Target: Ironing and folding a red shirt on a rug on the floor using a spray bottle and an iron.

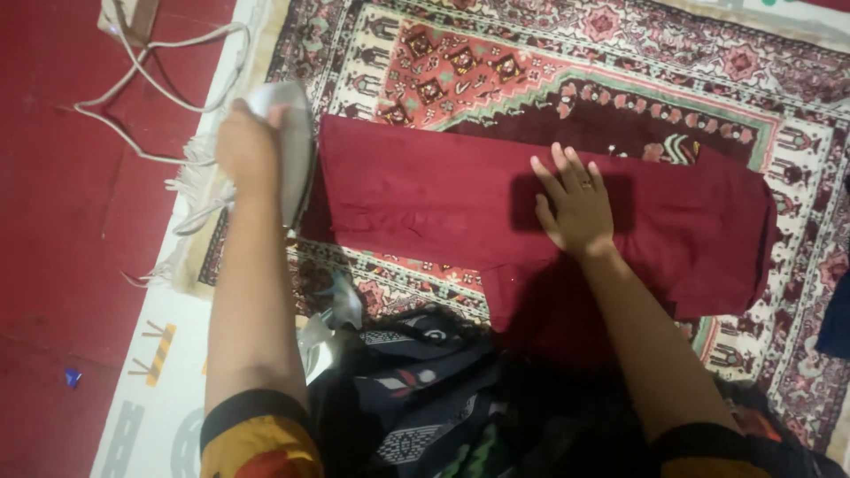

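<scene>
Ironing a maroon garment on a patterned rug.

The left hand (246, 146) is closed around a silver clothes iron (288, 146) at the left edge of the maroon garment (425, 199), which lies flat across the patterned rug (496, 62). The right hand (575, 205) rests open on the cloth, fingers spread, holding nothing. A white cord (159, 84) trails over the red floor (53, 230).

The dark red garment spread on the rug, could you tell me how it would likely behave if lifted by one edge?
The dark red garment would probably droop and fold, since it lies flat and creased under the right hand. It looks light, thin cloth. It may drag on the patterned rug rather than slide.
</scene>
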